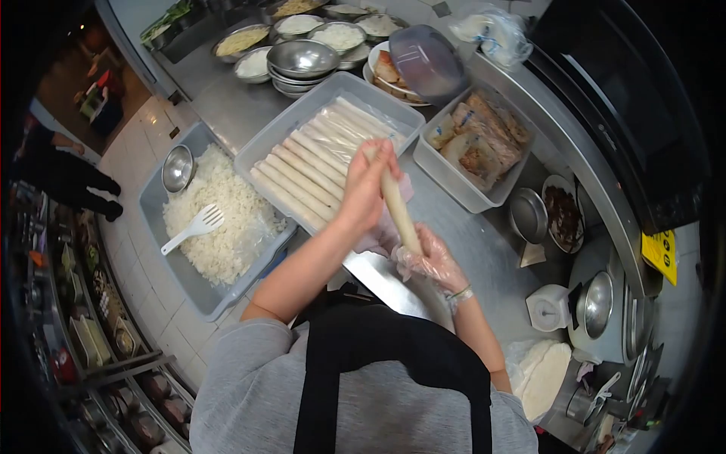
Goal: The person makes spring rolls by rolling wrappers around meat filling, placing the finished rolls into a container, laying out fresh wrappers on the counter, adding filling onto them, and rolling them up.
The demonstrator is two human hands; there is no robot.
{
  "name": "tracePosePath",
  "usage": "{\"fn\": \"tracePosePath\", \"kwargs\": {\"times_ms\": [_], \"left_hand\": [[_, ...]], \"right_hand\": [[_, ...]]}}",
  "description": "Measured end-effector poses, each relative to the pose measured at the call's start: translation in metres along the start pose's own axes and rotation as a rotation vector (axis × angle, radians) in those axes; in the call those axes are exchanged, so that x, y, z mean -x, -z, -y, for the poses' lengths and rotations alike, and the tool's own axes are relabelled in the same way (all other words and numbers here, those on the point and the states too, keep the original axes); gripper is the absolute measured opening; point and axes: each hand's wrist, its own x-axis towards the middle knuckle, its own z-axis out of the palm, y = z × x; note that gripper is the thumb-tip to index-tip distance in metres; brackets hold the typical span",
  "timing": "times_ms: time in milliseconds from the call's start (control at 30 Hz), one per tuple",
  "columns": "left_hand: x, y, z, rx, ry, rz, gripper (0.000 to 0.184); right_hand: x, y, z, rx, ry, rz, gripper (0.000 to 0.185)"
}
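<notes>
A long, pale wrapped roll (395, 200) is held at a slant over the steel counter, one end in each hand. My left hand (368, 185), bare, is closed round its upper end beside the tray. My right hand (429, 261), in a clear plastic glove, grips the lower end. Left of the hands, a grey plastic tray (257, 149) holds several similar rolls (302, 172) side by side, with clear film over the far ones. Farther left, a grey tub (155, 219) contains cooked rice (219, 250), a white slotted paddle (200, 225) and a metal bowl (178, 168).
Several metal bowls (304, 59) of pale food stand at the back. A clear bin (461, 185) of bagged food sits right of the tray. A small white scale (548, 308) and a dish of dark food (563, 216) are on the right. Another person (57, 170) stands far left.
</notes>
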Motion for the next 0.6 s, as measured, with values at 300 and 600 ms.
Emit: {"fn": "tracePosePath", "kwargs": {"times_ms": [300,600], "left_hand": [[-0.106,0.109,-0.147,-0.971,0.494,0.433,0.036],[-0.200,0.141,-0.133,-1.821,0.290,0.896,0.048]], "right_hand": [[-0.118,0.029,0.071,1.055,0.278,-0.012,0.029],[-0.245,0.020,0.047,1.358,0.085,0.120,0.034]]}}
